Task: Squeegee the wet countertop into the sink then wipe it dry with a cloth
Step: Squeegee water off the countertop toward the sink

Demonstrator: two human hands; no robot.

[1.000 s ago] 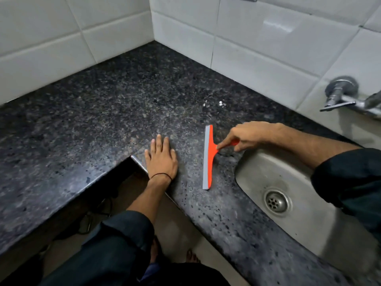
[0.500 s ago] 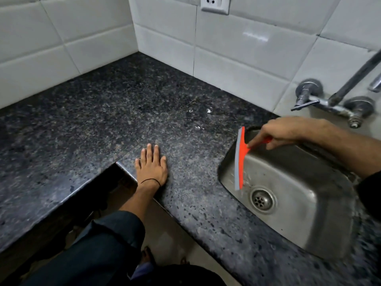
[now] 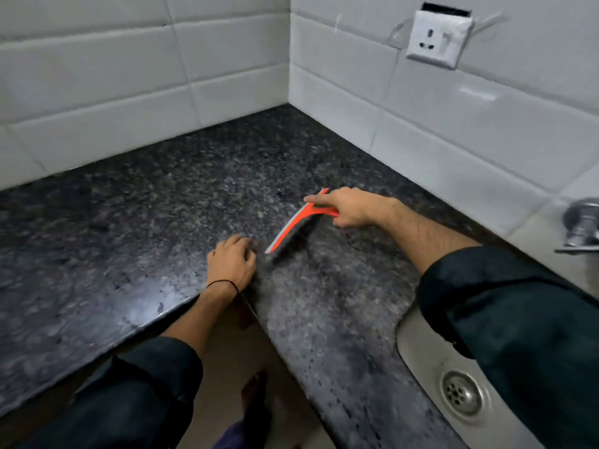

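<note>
Here the right hand (image 3: pixel 351 207) has its fingers wrapped around the orange squeegee (image 3: pixel 293 223), blade on the granite bench (image 3: pixel 129 222); the left hand (image 3: pixel 231 262) rests beside it, fingers loosely curled, holding nothing.

The table (image 3: pixel 136 222) is dark speckled stone, polished, with a wet-looking sheen near its front edge at 8 o'clock. Behind it the wall tiles (image 3: pixel 437 131) are white and glossy — light glints off them at 2 o'clock. The squeegee (image 3: pixel 293 226) is bright orange plastic, smooth, with a matt grey rubbery blade. At 4 o'clock the sink (image 3: pixel 428 361) is brushed steel, dull rather than mirror-bright, as is its drain (image 3: pixel 462 393). The tap (image 3: pixel 580 226) is shinier metal. The socket plate (image 3: pixel 437 38) is smooth white plastic — the sleeves (image 3: pixel 518 312) are dark matt cloth.
</note>
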